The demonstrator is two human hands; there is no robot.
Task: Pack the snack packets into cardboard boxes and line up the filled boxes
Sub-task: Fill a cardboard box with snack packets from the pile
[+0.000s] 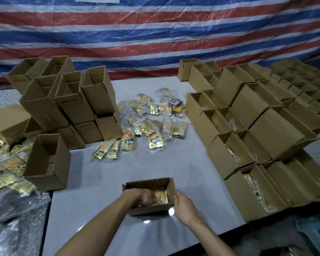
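A small open cardboard box (148, 210) stands on the grey table near its front edge. My left hand (143, 196) reaches down inside it, fingers curled on gold snack packets (160, 197) lying in the box. My right hand (183, 205) grips the box's right wall from outside. A loose heap of gold snack packets (146, 124) lies on the table's middle, beyond the box. Rows of filled open boxes (257, 145) line the right side.
Stacked empty boxes (67, 108) stand at the left, with one single empty box (48, 163) closer to me. More gold packets (9, 169) and silvery plastic bags (13, 215) lie at the far left. A striped tarp (155, 34) hangs behind.
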